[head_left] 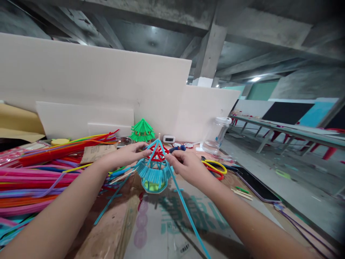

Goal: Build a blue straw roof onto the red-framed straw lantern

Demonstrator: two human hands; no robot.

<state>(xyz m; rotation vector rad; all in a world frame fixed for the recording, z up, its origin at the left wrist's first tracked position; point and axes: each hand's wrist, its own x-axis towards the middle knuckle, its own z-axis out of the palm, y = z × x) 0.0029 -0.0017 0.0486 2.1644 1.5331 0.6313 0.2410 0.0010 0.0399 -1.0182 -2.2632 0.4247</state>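
Observation:
Between my two hands stands a small pavilion model (154, 172) made of blue pipe cleaners, with a pleated lower roof, a red lattice higher up and a green floor inside. My left hand (129, 154) pinches the left side of its upper frame. On the right side, the thumb and fingers of my right hand (183, 163) are closed on a blue pipe cleaner (185, 207) near the red lattice. Its long free end slants down toward the front edge. A thin stick tip pokes out at the model's peak.
Bundles of coloured pipe cleaners (29, 183) cover the left side. Behind the model are a green pipe-cleaner roof (142, 130), a small digital clock (169, 139) and white boards (107, 79). To the right are a plastic bottle (215, 135), scissors (215, 167) and a phone (257, 185).

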